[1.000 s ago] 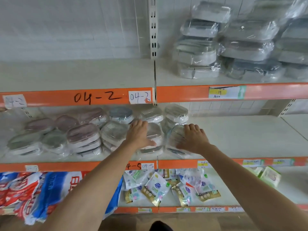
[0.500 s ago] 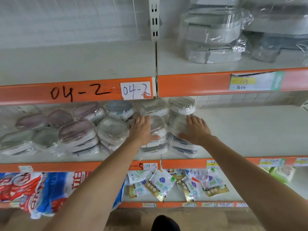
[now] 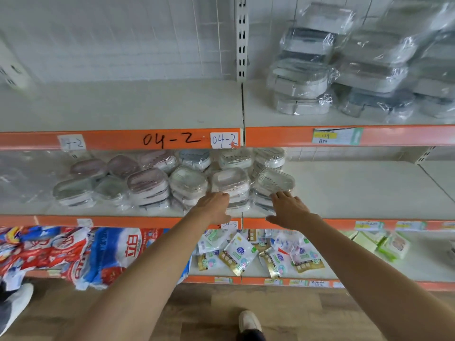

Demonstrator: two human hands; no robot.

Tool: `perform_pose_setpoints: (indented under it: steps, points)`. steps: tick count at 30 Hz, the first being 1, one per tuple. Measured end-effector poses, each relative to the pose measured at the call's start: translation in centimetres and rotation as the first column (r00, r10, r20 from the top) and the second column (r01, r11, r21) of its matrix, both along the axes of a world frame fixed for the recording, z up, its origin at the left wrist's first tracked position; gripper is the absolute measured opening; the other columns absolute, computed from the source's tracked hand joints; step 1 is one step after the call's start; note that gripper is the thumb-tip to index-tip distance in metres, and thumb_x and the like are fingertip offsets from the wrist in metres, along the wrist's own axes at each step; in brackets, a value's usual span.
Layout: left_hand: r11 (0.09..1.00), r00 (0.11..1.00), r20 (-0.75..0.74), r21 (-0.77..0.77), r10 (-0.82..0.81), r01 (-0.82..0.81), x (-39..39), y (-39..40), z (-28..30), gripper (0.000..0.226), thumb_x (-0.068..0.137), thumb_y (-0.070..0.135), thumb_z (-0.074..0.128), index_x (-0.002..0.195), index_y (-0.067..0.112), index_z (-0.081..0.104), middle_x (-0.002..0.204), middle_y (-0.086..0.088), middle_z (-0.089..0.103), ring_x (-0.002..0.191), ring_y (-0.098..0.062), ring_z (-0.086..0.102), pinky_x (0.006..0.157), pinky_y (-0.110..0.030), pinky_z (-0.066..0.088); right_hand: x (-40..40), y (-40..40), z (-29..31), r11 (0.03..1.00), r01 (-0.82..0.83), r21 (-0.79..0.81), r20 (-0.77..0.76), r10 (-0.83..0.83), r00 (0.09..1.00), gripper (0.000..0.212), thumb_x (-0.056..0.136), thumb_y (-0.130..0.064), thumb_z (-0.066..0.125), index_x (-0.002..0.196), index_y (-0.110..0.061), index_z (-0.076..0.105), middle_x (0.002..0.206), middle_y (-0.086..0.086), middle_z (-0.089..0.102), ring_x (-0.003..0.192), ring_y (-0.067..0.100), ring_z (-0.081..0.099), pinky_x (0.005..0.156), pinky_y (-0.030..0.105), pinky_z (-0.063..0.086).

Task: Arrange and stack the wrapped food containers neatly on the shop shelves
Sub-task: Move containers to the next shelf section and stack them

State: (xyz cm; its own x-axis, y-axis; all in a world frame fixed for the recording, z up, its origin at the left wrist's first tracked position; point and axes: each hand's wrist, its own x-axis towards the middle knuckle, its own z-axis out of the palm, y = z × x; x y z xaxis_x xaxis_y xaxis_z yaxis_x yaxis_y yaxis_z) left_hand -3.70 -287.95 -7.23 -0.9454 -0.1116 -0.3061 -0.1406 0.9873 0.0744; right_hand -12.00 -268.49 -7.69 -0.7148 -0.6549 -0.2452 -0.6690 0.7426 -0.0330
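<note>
**Front stacks sitting close to the shelf lip**

The wrapped containers (image 3: 187, 180) are sitting in stacks along the middle shelf (image 3: 357, 185), bunched toward its left half, the front row near the orange front edge. I am judging the slippery film as the risk: a careless nudge could be sliding the rightmost stack (image 3: 272, 185) off its base or over that edge. My left hand (image 3: 216, 205) is lying flat, fingers straight, touching the front of one stack. My right hand (image 3: 289, 209) is spreading open, fingertips just reaching the rightmost stack, gripping nothing.
</note>
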Motion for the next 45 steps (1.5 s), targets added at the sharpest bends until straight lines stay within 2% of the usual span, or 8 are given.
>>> perform_pose_setpoints:
  steps: [5, 10, 18, 24, 31, 39, 42, 45]
  points:
    - [1.0, 0.997, 0.072, 0.016, -0.011, 0.009, 2.7, 1.0, 6.5, 0.036, 0.092, 0.029, 0.057, 0.119, 0.004, 0.056, 0.12, -0.011, 0.057, 0.105, -0.027, 0.057, 0.089, -0.037, 0.05, 3.6, 0.9, 5.9, 0.999, -0.037, -0.018, 0.001, 0.037, 0.999, 0.055, 0.091, -0.041, 0.055, 0.131, -0.007, 0.039, 0.133, 0.01, 0.048, 0.124, 0.025, 0.044, 0.1, 0.037, 0.036]
    - [0.993, 0.994, -0.082, 0.088, -0.068, 0.075, 4.1, 2.5, 13.1, 0.02, 0.093, 0.022, 0.056, 0.106, 0.006, 0.058, 0.099, -0.005, 0.057, 0.082, -0.017, 0.053, 0.073, -0.028, 0.046, 6.6, 2.6, 12.2, 0.992, -0.023, -0.121, -0.061, 0.016, 0.998, 0.054, 0.092, -0.038, 0.055, 0.134, -0.007, 0.039, 0.133, 0.01, 0.049, 0.125, 0.025, 0.042, 0.1, 0.036, 0.036]
    - [0.985, 0.941, -0.314, 0.072, -0.127, 0.157, 2.8, 4.7, 20.4, 0.009, 0.091, 0.018, 0.053, 0.093, 0.009, 0.053, 0.099, -0.007, 0.054, 0.092, -0.025, 0.053, 0.079, -0.035, 0.044, 6.5, 6.5, 20.1, 0.962, 0.062, -0.266, -0.154, -0.106, 0.982, 0.055, 0.09, -0.036, 0.059, 0.134, -0.01, 0.041, 0.133, 0.008, 0.049, 0.125, 0.025, 0.041, 0.1, 0.035, 0.037]
    - [0.977, 0.912, -0.384, 0.089, -0.144, 0.192, -1.7, 4.1, 21.7, 0.041, 0.09, 0.025, 0.057, 0.128, 0.008, 0.049, 0.128, -0.006, 0.05, 0.113, -0.024, 0.051, 0.096, -0.037, 0.043, 1.3, 6.0, 22.5, 0.944, 0.096, -0.316, -0.218, -0.171, 0.961, 0.062, 0.089, -0.042, 0.059, 0.138, -0.008, 0.04, 0.137, 0.009, 0.042, 0.128, 0.026, 0.036, 0.103, 0.036, 0.035]
    - [0.977, 0.879, -0.458, 0.092, -0.131, 0.194, -10.4, 1.3, 24.1, 0.067, 0.088, 0.039, 0.062, 0.141, 0.007, 0.036, 0.142, -0.008, 0.041, 0.128, -0.024, 0.042, 0.103, -0.036, 0.038, -9.3, 2.1, 24.1, 0.924, 0.069, -0.375, -0.23, -0.165, 0.959, 0.066, 0.09, -0.047, 0.056, 0.138, -0.006, 0.038, 0.141, 0.011, 0.039, 0.131, 0.027, 0.034, 0.106, 0.039, 0.034]
    - [0.955, 0.914, -0.29, -0.005, -0.284, 0.295, -20.0, 2.5, 25.7, 0.125, 0.066, 0.056, 0.078, 0.153, 0.012, -0.001, 0.161, -0.002, -0.002, 0.148, -0.018, 0.003, 0.12, -0.034, 0.008, -16.7, 0.8, 24.6, 0.922, 0.157, -0.354, -0.132, -0.215, 0.968, 0.056, 0.096, -0.031, 0.045, 0.142, -0.003, 0.03, 0.149, 0.014, 0.029, 0.138, 0.029, 0.025, 0.113, 0.04, 0.026]
    - [0.929, 0.916, -0.156, -0.048, -0.369, 0.366, -22.4, 4.0, 25.3, 0.13, 0.066, 0.055, 0.078, 0.152, 0.015, -0.01, 0.16, -0.001, -0.013, 0.147, -0.017, -0.009, 0.118, -0.034, -0.005, -17.5, 2.4, 24.6, 0.928, 0.156, -0.338, -0.114, -0.205, 0.972, 0.047, 0.094, -0.018, 0.045, 0.139, -0.005, 0.037, 0.15, 0.012, 0.03, 0.138, 0.027, 0.028, 0.112, 0.037, 0.027]
    - [0.922, 0.918, -0.092, -0.033, -0.386, 0.385, -23.7, 4.4, 25.2, 0.127, 0.065, 0.054, 0.079, 0.153, 0.017, -0.005, 0.161, -0.004, -0.006, 0.147, -0.023, -0.003, 0.118, -0.039, 0.002, -17.7, 3.6, 24.0, 0.938, 0.142, -0.315, -0.134, -0.192, 0.972, 0.048, 0.093, -0.016, 0.045, 0.141, -0.012, 0.039, 0.149, 0.006, 0.033, 0.137, 0.023, 0.03, 0.11, 0.036, 0.03]
